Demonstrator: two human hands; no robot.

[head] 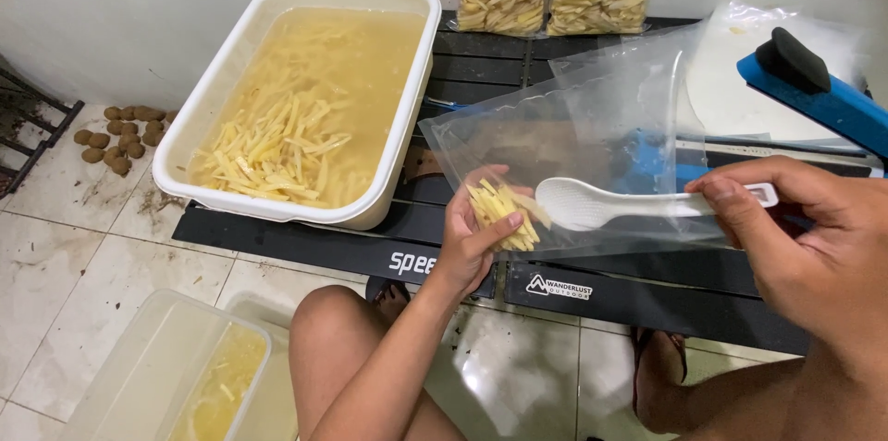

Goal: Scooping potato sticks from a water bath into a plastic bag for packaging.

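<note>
Pale yellow raw potato strips [502, 212], frame centre, are pinched by the left hand [470, 242] inside the clear plastic bag [592, 140]. Right hand [814, 238] grips the white plastic spoon [601, 205]. Best: keep the bag mouth wide and push strips deep.

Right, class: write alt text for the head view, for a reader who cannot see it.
A left hand holds a clear bag with potato strips inside while the right hand holds a white scoop at it. A white tub of strips soaks beside, on a black table.
</note>
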